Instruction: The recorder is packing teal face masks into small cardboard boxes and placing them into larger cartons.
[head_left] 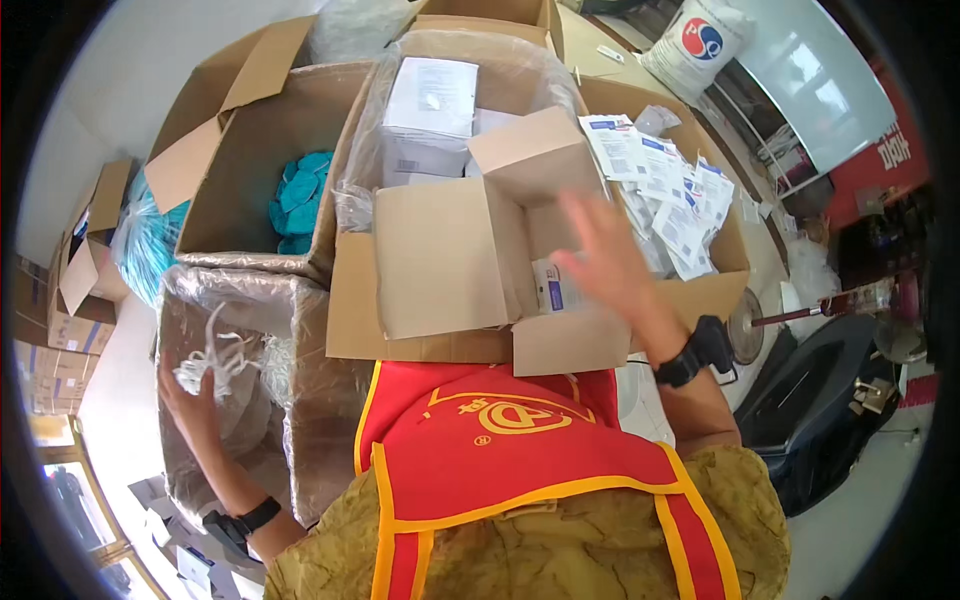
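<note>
Red apron [540,490] with yellow edging nearest. Blue-green bundles [300,200] in a tall carton, upper left; loose white packets [680,195] heaped at right. Right hand [605,255] blurred, fingers spread and free, over the small carton [440,260], partly hiding a white packet [549,285] inside. Small carton: plain brown, flaps splayed, centre. Left hand [190,405] at white cords [215,362] in a plastic-lined box [230,283]; cannot tell whether it grips. Larger box's brown flap [350,330] under the small carton. Pale floor [820,540], black chair [815,410] at right.

Left hand [192,408] half-curled, thumb up; right hand [610,262] blurred, fingers spread.
</note>
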